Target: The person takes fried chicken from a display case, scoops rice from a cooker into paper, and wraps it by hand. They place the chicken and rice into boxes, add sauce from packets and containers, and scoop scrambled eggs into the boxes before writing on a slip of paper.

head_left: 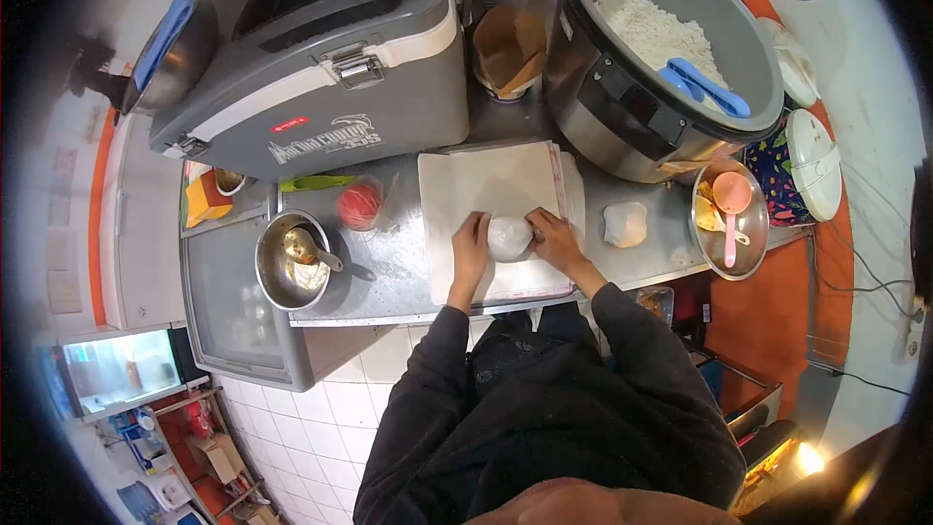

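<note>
A rounded white bundle, apparently in thin plastic, sits on a stack of white paper sheets on the metal counter. My left hand is closed at its left side, fingertips against the edge. From the right, my right hand grips the other edge with bent fingers. What is inside the bundle cannot be made out. A similar white wrapped packet lies on the counter just right of the paper.
A large cooker of white rice with a blue scoop stands back right. A grey cooler box fills the back left. Metal bowls with ladles flank the work spot. A red ball-like bundle lies left of the paper.
</note>
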{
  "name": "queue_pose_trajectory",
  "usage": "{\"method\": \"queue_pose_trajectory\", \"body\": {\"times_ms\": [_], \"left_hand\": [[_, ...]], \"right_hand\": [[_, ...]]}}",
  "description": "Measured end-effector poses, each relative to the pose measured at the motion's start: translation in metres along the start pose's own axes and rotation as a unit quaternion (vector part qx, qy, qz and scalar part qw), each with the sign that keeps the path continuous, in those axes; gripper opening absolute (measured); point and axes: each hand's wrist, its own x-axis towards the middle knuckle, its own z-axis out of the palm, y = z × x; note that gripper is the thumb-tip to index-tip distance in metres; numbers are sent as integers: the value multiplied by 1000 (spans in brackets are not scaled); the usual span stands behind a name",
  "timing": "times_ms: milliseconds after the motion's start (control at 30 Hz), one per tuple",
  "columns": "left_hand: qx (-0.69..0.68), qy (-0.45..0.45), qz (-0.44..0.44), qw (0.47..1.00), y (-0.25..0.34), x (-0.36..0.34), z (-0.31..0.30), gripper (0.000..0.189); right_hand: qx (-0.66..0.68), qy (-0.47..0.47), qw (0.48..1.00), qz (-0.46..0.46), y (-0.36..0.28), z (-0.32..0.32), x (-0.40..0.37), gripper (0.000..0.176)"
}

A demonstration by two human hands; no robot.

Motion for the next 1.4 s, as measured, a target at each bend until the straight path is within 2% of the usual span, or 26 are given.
{"method": "queue_pose_trajectory", "body": {"times_ms": [67,133,167,200,233,267,333,467,500,567,600,667,733,767,800,833,900,967,1033,1100,1167,1233,1267,1300,1333,1400], "left_hand": [[-65,-12,13,998,-19,-11,12,48],[-4,76,147,986,-13,-31,26,59],[26,118,100,988,3,-42,30,64],[26,111,109,987,4,-44,30,64],[-156,77,54,983,6,-42,30,62],[-331,34,-7,943,8,-41,31,59],[-297,-30,31,954,27,-45,28,57],[-240,-45,202,948,98,-54,32,60],[-252,-14,248,935,107,-53,34,60],[-335,-40,174,925,103,-67,38,58],[-414,-62,162,893,107,-69,42,58],[-466,-70,119,874,130,-83,39,61],[-620,-143,132,760,142,-86,34,64],[-600,-129,163,772,143,-84,23,66],[-554,-91,186,806,142,-86,13,68],[-558,-43,190,806,142,-90,4,68],[-543,57,185,817,135,-101,-15,68],[-507,129,183,833,110,-115,-37,69],[-485,192,136,842,90,-141,-50,74],[-483,245,111,833,66,-164,-56,75],[-479,293,74,824,61,-181,-59,79],[-467,348,35,812,59,-192,-60,79],[-466,351,31,811,58,-194,-60,79],[-464,351,31,813,57,-196,-60,78],[-460,352,31,815,57,-199,-62,76],[-457,353,23,816,64,-201,-64,75]], "right_hand": [[-4,10,999,41,-5,-4,3,38],[206,44,971,116,-5,-3,2,27],[204,51,971,117,-12,-8,1,27],[336,68,922,178,-24,-19,-2,17],[460,87,853,231,-32,-26,-6,8],[454,104,855,228,-36,-28,-10,8],[601,112,742,276,-44,-29,-14,9],[598,113,768,200,-54,-46,-12,10],[532,68,820,198,-54,-56,-11,11],[352,-20,927,128,-67,-100,-2,20],[352,-20,927,124,-84,-133,8,20],[150,-104,980,-80,-115,-199,29,18],[203,-112,971,-60,-117,-261,56,14],[212,18,977,5,-116,-280,70,14],[14,124,991,-40,-104,-305,90,19],[-267,225,922,-169,-84,-325,108,30],[-373,79,924,-41,-13,-347,122,40],[-292,-157,940,85,39,-356,129,49],[-327,-158,928,90,43,-361,133,45],[-346,-4,938,8,13,-362,123,45],[-258,154,948,-102,-74,-347,112,46],[-176,173,954,-169,-130,-314,93,48],[-96,62,993,-42,-114,-286,69,51],[-180,40,968,-168,-125,-254,64,59],[-127,-112,983,-73,-127,-223,51,67],[-69,-217,974,-16,-100,-143,40,70]]}}
